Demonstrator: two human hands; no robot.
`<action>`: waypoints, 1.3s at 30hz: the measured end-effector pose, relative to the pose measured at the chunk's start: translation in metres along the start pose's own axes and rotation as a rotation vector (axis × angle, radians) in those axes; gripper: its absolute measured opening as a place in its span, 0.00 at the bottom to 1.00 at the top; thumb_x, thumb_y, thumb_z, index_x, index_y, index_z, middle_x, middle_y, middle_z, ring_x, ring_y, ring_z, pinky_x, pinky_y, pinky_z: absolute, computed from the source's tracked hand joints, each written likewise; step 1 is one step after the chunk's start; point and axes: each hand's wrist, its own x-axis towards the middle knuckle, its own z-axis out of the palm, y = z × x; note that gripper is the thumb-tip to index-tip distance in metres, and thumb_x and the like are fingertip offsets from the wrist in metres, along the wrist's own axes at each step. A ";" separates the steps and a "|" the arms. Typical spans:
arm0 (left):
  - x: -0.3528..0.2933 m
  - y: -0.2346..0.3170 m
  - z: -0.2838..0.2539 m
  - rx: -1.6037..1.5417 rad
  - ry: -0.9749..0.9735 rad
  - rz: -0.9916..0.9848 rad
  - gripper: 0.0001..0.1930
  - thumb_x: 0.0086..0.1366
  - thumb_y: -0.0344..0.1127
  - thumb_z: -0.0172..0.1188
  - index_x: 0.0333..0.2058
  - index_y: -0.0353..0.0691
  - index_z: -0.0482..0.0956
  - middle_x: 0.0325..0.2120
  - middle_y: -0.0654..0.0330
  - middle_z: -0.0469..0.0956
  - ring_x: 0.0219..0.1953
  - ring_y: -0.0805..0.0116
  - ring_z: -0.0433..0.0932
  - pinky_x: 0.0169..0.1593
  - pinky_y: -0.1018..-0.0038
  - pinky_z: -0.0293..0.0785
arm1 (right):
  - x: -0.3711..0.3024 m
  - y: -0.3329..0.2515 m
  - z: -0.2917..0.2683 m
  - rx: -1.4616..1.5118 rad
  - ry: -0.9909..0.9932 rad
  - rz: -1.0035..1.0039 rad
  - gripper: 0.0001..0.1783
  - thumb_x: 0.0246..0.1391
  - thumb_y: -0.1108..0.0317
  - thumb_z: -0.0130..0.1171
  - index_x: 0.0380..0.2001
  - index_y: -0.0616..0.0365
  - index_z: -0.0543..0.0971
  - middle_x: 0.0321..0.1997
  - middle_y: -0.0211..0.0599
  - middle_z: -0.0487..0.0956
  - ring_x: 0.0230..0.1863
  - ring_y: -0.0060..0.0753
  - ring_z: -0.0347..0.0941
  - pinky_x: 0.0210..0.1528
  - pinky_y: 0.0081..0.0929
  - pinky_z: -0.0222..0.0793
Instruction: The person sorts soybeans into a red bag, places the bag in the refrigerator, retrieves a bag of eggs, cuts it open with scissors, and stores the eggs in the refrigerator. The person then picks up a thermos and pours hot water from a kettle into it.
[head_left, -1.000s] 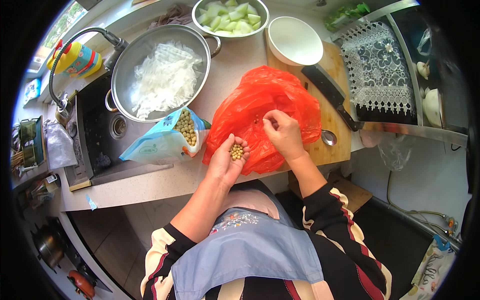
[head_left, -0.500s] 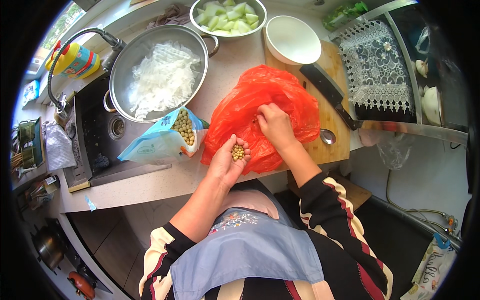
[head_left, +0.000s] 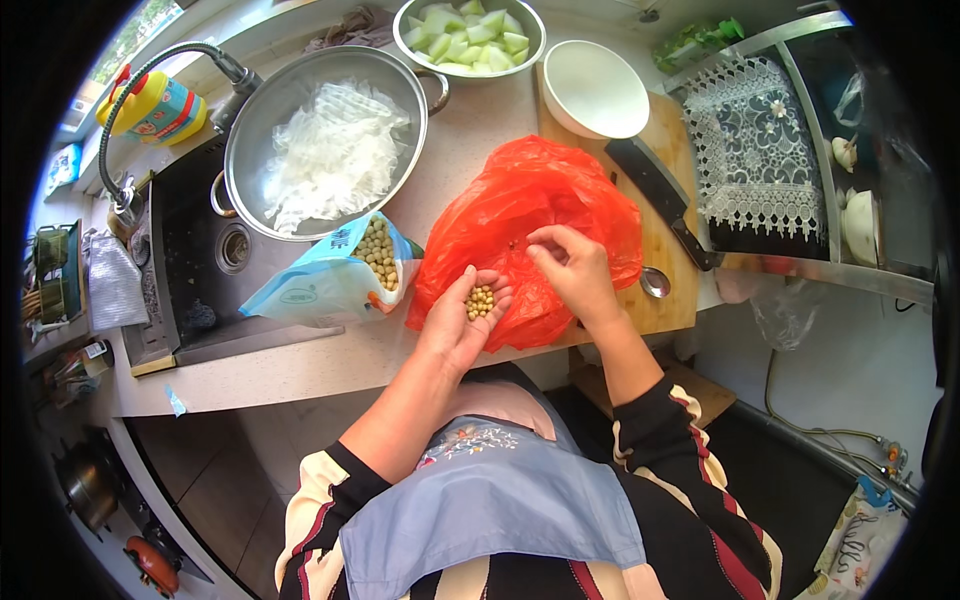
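My left hand (head_left: 458, 326) is cupped palm up, its fingers curled round a small heap of pale yellow dried beans (head_left: 480, 301). It sits at the near left edge of a crumpled red plastic bag (head_left: 530, 185). Above the bag's opening, my right hand (head_left: 582, 278) has thumb and forefinger drawn together; anything between them is too small to make out. A few tiny dark specks show on the red plastic by its fingertips. Just left of my left hand stands an opened blue and white packet (head_left: 315, 282), filled with round beans (head_left: 378, 252).
A large steel pot (head_left: 400, 185) of whitish translucent strips stands far left by the sink (head_left: 190, 260). Behind are a bowl of cut pale green chunks (head_left: 468, 38) and a white bowl (head_left: 596, 90). A cleaver (head_left: 660, 195) and spoon (head_left: 655, 282) lie on the cutting board (head_left: 672, 312).
My right hand has come up and back out of the red bag's folds, slightly to the right. My left hand stays cupped round the beans.
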 end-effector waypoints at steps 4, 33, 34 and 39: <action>0.011 -0.003 -0.014 -0.010 -0.063 -0.031 0.14 0.68 0.41 0.47 0.32 0.37 0.73 0.30 0.56 0.74 0.34 0.66 0.74 0.40 0.74 0.73 | 0.023 0.037 0.010 -0.534 0.053 -0.350 0.03 0.44 0.76 0.56 0.26 0.60 0.76 0.30 0.40 0.73 0.36 0.44 0.73 0.37 0.37 0.71; -0.013 0.000 0.001 0.039 -0.059 -0.083 0.15 0.68 0.42 0.46 0.32 0.36 0.73 0.31 0.55 0.74 0.35 0.65 0.73 0.41 0.73 0.74 | -0.001 0.020 -0.001 -0.670 0.248 -0.411 0.03 0.42 0.75 0.58 0.24 0.57 0.75 0.30 0.36 0.71 0.36 0.37 0.69 0.39 0.32 0.65; -0.014 0.000 0.002 0.041 -0.053 -0.081 0.15 0.68 0.42 0.47 0.32 0.36 0.73 0.31 0.55 0.74 0.35 0.65 0.73 0.41 0.73 0.73 | 0.007 0.029 0.001 -0.761 0.199 -0.415 0.03 0.42 0.74 0.58 0.24 0.56 0.75 0.30 0.35 0.71 0.37 0.37 0.68 0.40 0.32 0.64; -0.016 -0.003 0.000 0.042 -0.050 -0.061 0.15 0.68 0.42 0.47 0.32 0.36 0.73 0.31 0.56 0.75 0.35 0.65 0.73 0.41 0.72 0.73 | 0.026 0.054 0.012 -1.009 0.082 -0.431 0.03 0.40 0.72 0.55 0.23 0.55 0.74 0.33 0.36 0.71 0.41 0.37 0.66 0.43 0.32 0.63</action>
